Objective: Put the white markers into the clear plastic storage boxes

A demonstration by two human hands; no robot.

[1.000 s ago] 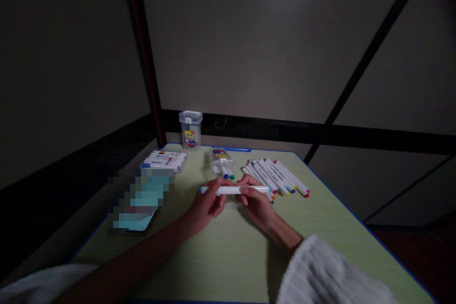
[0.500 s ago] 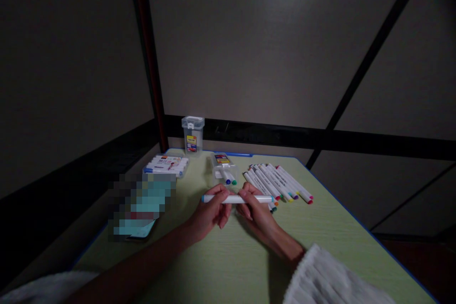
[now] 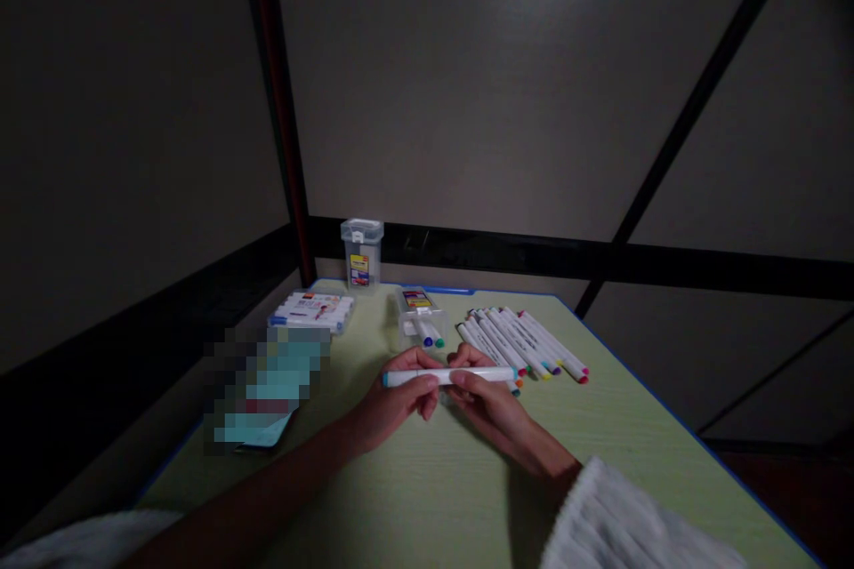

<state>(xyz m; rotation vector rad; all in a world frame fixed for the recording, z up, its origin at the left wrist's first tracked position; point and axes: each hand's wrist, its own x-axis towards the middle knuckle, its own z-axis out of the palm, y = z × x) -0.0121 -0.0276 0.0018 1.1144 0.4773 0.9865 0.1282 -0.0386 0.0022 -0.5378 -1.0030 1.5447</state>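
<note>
A white marker with light blue ends lies level across both hands, above the near middle of the table. My left hand pinches its left half, thumb on the near side and fingers behind. On its right half, my right hand grips in the same way, the thumbs close together. Just beyond the hands rests a clear plastic case, lying down, with a blue-tipped and a green-tipped marker showing at its near end. Several white markers with coloured ends lie in a row to the right; my right hand partly hides the nearest ones.
An upright clear box with a lid stands at the back left. In front of it lies a flat case of markers. A pixelated turquoise item is at the left edge of the green table. Walls enclose the back and left.
Both thumbs have shifted from the top of the marker down to its near side. The marker has moved very slightly right and remains in both hands.
</note>
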